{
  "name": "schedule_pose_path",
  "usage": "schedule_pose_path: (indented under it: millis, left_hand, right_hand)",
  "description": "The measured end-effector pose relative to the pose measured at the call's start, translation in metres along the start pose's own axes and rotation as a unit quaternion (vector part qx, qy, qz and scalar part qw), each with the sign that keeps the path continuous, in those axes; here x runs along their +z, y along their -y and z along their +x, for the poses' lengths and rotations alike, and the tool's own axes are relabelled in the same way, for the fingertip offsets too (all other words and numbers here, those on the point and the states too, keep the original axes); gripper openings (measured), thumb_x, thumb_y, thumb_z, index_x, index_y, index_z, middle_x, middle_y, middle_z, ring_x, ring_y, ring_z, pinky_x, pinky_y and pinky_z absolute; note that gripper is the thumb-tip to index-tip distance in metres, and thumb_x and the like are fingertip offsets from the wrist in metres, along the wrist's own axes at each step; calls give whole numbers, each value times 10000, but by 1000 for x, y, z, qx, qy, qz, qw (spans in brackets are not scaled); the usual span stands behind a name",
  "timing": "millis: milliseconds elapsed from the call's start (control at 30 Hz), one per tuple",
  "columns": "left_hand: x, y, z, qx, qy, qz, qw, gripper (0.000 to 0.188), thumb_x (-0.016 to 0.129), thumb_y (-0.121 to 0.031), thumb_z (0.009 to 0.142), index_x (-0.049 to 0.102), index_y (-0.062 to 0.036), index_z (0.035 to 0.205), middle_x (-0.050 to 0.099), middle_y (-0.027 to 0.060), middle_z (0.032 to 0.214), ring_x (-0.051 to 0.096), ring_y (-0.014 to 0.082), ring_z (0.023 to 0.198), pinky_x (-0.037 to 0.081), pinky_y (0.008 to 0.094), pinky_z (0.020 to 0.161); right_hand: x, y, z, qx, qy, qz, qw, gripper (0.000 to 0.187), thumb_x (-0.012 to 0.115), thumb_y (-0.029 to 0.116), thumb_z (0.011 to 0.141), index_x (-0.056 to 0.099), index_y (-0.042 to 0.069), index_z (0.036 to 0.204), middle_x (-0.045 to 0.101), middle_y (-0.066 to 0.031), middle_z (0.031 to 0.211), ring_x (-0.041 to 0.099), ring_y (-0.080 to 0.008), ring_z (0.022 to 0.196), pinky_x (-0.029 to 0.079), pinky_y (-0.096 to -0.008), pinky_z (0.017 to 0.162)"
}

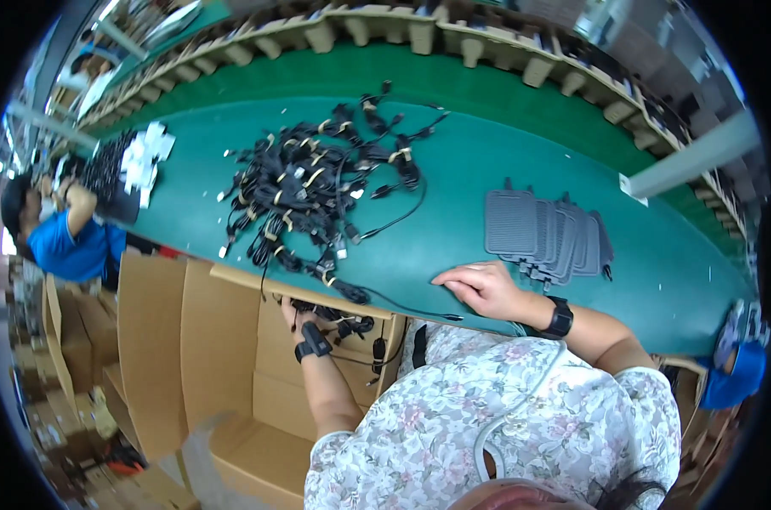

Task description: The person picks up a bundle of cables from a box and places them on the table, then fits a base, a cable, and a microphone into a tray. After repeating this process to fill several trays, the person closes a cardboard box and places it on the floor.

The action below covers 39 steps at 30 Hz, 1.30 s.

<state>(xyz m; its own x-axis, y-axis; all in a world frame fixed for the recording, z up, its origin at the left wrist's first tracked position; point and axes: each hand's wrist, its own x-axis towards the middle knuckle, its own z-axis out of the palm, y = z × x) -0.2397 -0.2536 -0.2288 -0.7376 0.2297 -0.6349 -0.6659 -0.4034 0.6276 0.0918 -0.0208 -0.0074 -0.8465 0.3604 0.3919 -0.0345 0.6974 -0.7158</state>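
My left hand [299, 316] is down inside an open cardboard box [270, 374] below the table edge, its fingers closed around a black cable bundle [351, 325]; part of the grip is hidden. Loose cable ends dangle beside it against the box wall. My right hand [485, 290] lies at the near edge of the green table [453, 204], fingers stretched out to the left and holding nothing. Ahead and to the left spreads a big heap of black cables [296, 183], many bound with pale ties. One cable trails along the table edge toward my right hand.
Grey ribbed flat pieces [543, 229] lie overlapping at the right. Cardboard trays [385, 27] line the far side, and a grey post [696, 157] rises at the right. A co-worker in blue [66, 246] is at the far left, near white pieces [147, 157].
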Motion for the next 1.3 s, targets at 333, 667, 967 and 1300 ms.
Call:
schedule_pose_path:
  millis: [333,667,967,1300]
  left_hand:
    - [75,-106,-157,87,429,-100,893,324,543,-259,843,460,6,1011,481,84,895,445,186,807,367,306,733]
    - [232,-141,-230,127,560,-149,805,260,522,-217,849,450,-15,996,400,52,853,404,158,747,337,306,715]
    - [319,-47,-147,410,262,395,779,534,689,-287,782,502,54,1148,571,184,1071,548,264,997,430,331,865]
    - [254,-123,-212,585,133,529,600,579,666,-298,808,436,32,1225,531,164,1124,538,240,970,441,345,836]
  right_hand:
    - [-2,-12,-6,-8,18,23,1000,142,568,98,854,654,106,966,665,-71,809,638,-196,655,483,-291,547]
    - [-39,5,-16,87,86,152,981,160,543,89,873,635,74,1003,624,-67,731,596,-170,608,457,-302,536]
    - [-111,2,-36,37,-107,-44,993,139,574,42,830,636,36,954,591,-80,789,561,-218,736,445,-317,669]
    - [-138,-1,-36,42,-90,-120,988,137,532,-1,849,612,-8,960,578,-109,893,554,-225,853,429,-291,789]
